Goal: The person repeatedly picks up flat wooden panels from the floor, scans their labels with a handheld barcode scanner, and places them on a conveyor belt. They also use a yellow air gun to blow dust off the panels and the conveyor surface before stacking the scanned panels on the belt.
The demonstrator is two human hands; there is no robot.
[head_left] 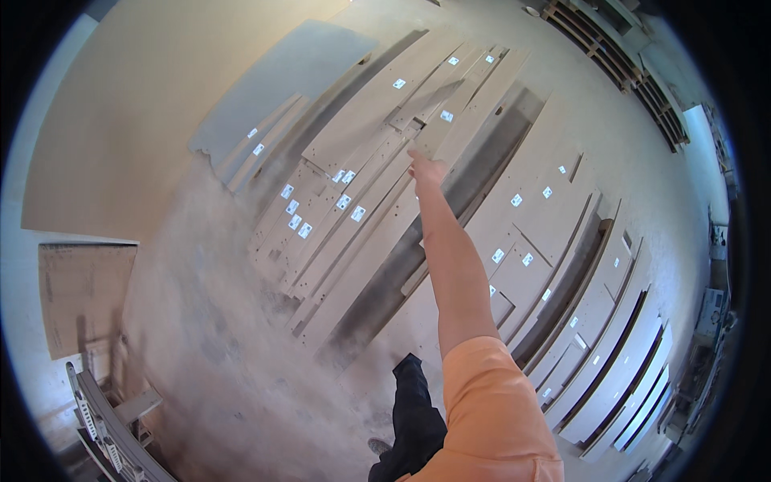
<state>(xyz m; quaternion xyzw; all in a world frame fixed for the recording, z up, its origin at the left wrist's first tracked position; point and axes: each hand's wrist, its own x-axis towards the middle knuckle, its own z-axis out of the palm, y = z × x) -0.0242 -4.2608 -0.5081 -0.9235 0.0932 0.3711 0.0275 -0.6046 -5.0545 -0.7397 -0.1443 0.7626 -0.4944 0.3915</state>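
My right arm, in an orange sleeve, reaches forward over rows of flat tan panels. At its end my right hand (427, 170) is held over a group of long narrow panels (377, 173) with small white labels. The index finger points away from me and the other fingers are partly curled, with nothing visible in the hand. A small rectangular cut-out (415, 124) lies just beyond the fingertip. Whether the finger touches a panel I cannot tell. My left hand is out of view.
More labelled panels (534, 193) lie in stacks to the right, with dark gaps between them. A grey sheet (281, 72) and a large tan board (104, 136) are at the left. A cardboard piece (84, 293) leans at lower left. Wooden pallets (614, 60) stand far right.
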